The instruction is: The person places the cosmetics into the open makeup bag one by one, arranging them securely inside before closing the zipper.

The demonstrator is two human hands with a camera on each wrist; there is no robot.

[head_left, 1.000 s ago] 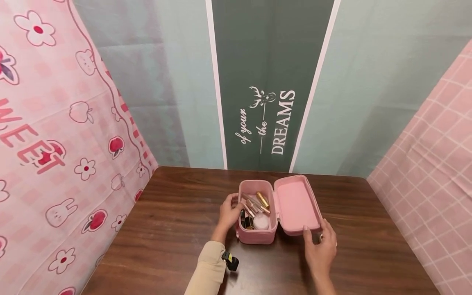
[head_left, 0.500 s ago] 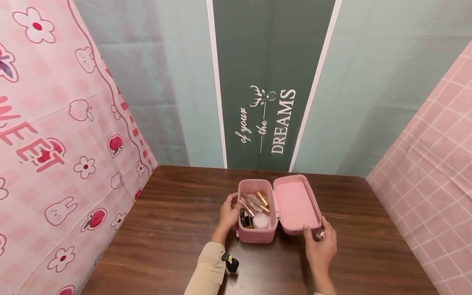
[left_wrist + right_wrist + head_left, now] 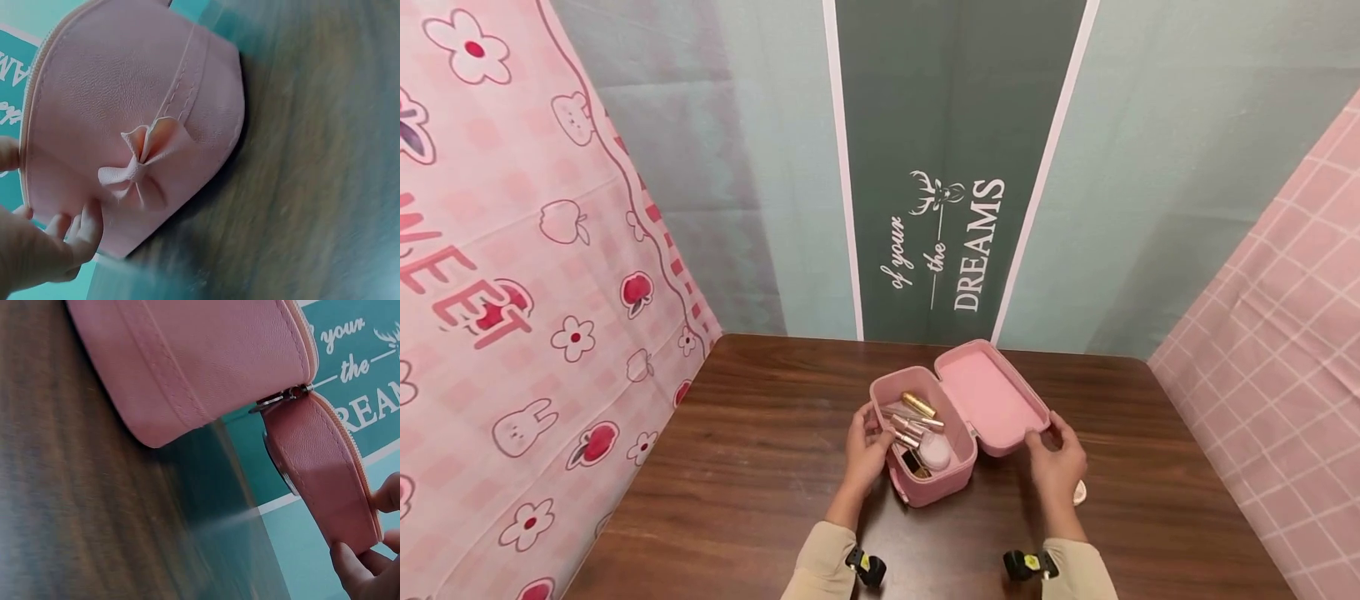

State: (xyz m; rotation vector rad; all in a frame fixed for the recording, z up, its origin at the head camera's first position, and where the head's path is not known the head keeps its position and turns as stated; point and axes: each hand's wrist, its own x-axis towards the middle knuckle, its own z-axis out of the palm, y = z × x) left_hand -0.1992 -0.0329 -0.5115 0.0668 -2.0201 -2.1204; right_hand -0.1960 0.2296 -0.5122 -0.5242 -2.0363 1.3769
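Note:
A pink zip-up makeup case stands on the wooden table, its lid swung out to the right. Inside lie a gold tube, several rose-gold tubes, a pale round jar and a small black-and-gold item. My left hand grips the case's left wall, thumb over the rim and fingers outside. In the left wrist view those fingers lie below a pink bow on the outer wall. With thumb and fingers, my right hand pinches the lid's near right corner.
A small white object shows beside my right wrist. Metal zipper pulls hang by the hinge. Behind the table hangs a green printed curtain, with pink cloths at both sides.
The case has turned counterclockwise, its lid swinging away toward the back. My right hand has moved forward with the lid, while my left hand keeps its grip nearly in place.

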